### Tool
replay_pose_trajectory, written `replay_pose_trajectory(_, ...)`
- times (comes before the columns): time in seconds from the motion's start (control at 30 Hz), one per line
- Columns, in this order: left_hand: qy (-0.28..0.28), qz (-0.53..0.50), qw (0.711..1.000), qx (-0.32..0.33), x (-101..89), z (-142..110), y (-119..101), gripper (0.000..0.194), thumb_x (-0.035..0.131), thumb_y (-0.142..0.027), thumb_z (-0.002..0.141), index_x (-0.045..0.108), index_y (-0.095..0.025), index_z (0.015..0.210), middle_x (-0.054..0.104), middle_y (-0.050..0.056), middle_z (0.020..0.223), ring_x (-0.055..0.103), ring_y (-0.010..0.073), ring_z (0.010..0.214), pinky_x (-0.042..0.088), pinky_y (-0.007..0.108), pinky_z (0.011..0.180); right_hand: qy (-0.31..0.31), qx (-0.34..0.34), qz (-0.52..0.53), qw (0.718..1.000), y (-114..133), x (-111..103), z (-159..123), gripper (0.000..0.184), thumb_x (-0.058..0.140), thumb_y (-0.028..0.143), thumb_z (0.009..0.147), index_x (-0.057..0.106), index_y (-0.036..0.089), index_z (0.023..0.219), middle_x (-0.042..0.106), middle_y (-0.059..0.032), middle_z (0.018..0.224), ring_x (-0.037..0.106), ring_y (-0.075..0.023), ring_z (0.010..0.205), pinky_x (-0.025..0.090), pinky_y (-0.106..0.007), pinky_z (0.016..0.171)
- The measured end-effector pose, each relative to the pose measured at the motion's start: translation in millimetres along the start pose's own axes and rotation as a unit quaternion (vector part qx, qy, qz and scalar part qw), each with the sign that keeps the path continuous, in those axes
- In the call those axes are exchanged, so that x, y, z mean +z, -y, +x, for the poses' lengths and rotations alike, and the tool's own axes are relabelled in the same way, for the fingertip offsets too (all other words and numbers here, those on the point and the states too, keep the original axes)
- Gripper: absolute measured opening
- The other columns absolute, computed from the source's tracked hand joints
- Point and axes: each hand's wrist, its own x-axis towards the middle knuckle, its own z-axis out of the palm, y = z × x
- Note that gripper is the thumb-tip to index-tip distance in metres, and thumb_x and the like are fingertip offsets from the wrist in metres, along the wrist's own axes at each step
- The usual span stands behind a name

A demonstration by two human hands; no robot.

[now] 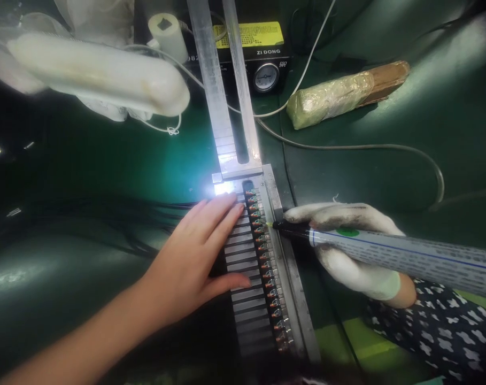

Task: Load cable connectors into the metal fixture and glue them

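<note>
My left hand (190, 251), bare, lies palm down across a slotted metal fixture (243, 307). Its fingers are outstretched near the far end, with the thumb apart, lower down. Dark thin cables (146, 214) run in from the left, beneath the hand, toward a row of small connector ends with exposed coppery wires (270, 274). My right hand (347, 256), in a white glove, grips a pen-shaped dispenser (387, 251) with a printed barrel and black front. Its thin yellow-green tip is at the connector row; whether it touches is unclear.
Two long metal bars (210, 80) extend from the fixture's far end. Behind them stands a black ZI DONG box with a gauge (265, 77). A white rounded object (106, 80) is at upper left, a wrapped block (331, 99) at upper right. A hose (367, 146) crosses the green mat.
</note>
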Motion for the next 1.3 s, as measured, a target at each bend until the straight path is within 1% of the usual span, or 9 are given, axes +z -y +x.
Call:
replay_pose_trajectory(0.17, 0.001, 0.002, 1.000, 0.000, 0.5, -0.6, 0.3, 0.090, 0.054, -0.065, 0.091, 0.019, -0.015, 0.158, 0.029, 0.017, 0.161, 0.028, 0.0344, 0.148, 0.024, 0.055, 0.123, -0.007, -0.009, 0.008, 1.000, 5.8, -3.4, -7.1, 0.033, 0.075, 0.017, 0.078, 0.069, 0.026, 0.109, 0.075, -0.0067, 0.111, 0.074, -0.0291, 0.097, 0.065, -0.045, 0.083)
replay_pose_trajectory(0.33, -0.006, 0.006, 1.000, 0.006, 1.2, -0.6, 1.2, 0.090, 0.052, -0.066, 0.091, 0.020, -0.014, 0.157, 0.030, 0.017, 0.161, 0.029, 0.0345, 0.148, 0.024, 0.054, 0.123, 0.021, 0.007, -0.020, 1.000, 7.8, -1.4, -7.3, 0.030, 0.076, 0.015, 0.076, 0.068, 0.023, 0.103, 0.076, -0.0090, 0.107, 0.075, -0.0292, 0.094, 0.065, -0.044, 0.082)
replay_pose_trajectory(0.47, -0.012, 0.006, 1.000, 0.004, 1.9, -0.1, 1.4, 0.090, 0.051, -0.067, 0.091, 0.021, -0.015, 0.158, 0.032, 0.017, 0.160, 0.030, 0.0357, 0.147, 0.026, 0.055, 0.122, 0.009, -0.001, -0.003, 1.000, 3.9, 0.7, -5.7, 0.027, 0.075, 0.013, 0.076, 0.068, 0.021, 0.101, 0.076, -0.0108, 0.105, 0.075, -0.0298, 0.093, 0.066, -0.045, 0.081)
replay_pose_trajectory(0.57, -0.010, 0.008, 1.000, 0.008, 2.1, 0.0, 1.7, 0.090, 0.051, -0.068, 0.091, 0.020, -0.016, 0.158, 0.030, 0.017, 0.161, 0.030, 0.0352, 0.147, 0.026, 0.054, 0.122, 0.014, -0.002, -0.004, 1.000, 3.8, 0.2, -5.0, 0.028, 0.075, 0.012, 0.075, 0.067, 0.020, 0.101, 0.076, -0.0117, 0.105, 0.075, -0.0304, 0.094, 0.065, -0.045, 0.083)
replay_pose_trajectory(0.83, -0.009, 0.010, 1.000, 0.009, 2.1, -0.7, 2.6, 0.091, 0.051, -0.068, 0.091, 0.021, -0.014, 0.157, 0.031, 0.017, 0.160, 0.029, 0.0343, 0.148, 0.024, 0.052, 0.123, 0.031, -0.020, -0.013, 0.999, 5.9, -2.5, -2.5, 0.028, 0.075, 0.012, 0.075, 0.067, 0.019, 0.101, 0.076, -0.0132, 0.102, 0.075, -0.0290, 0.093, 0.066, -0.040, 0.081)
replay_pose_trajectory(1.03, -0.015, 0.004, 1.000, 0.005, 2.6, -0.4, 1.4, 0.090, 0.049, -0.069, 0.092, 0.021, -0.016, 0.158, 0.031, 0.016, 0.161, 0.030, 0.0348, 0.148, 0.024, 0.053, 0.123, 0.036, -0.016, -0.003, 0.999, 5.8, -3.2, -2.9, 0.029, 0.074, 0.013, 0.077, 0.067, 0.020, 0.104, 0.076, -0.0121, 0.104, 0.075, -0.0295, 0.093, 0.066, -0.043, 0.080)
replay_pose_trajectory(1.2, -0.014, 0.006, 1.000, 0.006, 1.7, 0.0, 1.5, 0.090, 0.050, -0.069, 0.091, 0.020, -0.016, 0.158, 0.031, 0.017, 0.160, 0.032, 0.0357, 0.147, 0.026, 0.055, 0.122, 0.038, -0.013, -0.008, 0.999, 5.8, -2.9, -3.8, 0.028, 0.073, 0.012, 0.076, 0.068, 0.019, 0.103, 0.076, -0.0137, 0.104, 0.075, -0.0293, 0.093, 0.066, -0.042, 0.080)
replay_pose_trajectory(1.3, -0.011, 0.005, 1.000, 0.011, 1.4, 0.1, 1.8, 0.092, 0.052, -0.068, 0.090, 0.019, -0.016, 0.158, 0.031, 0.017, 0.160, 0.032, 0.0371, 0.146, 0.027, 0.056, 0.121, 0.029, -0.009, -0.007, 1.000, 5.0, -2.3, -3.7, 0.028, 0.074, 0.012, 0.076, 0.068, 0.019, 0.102, 0.076, -0.0128, 0.104, 0.075, -0.0292, 0.094, 0.066, -0.042, 0.081)
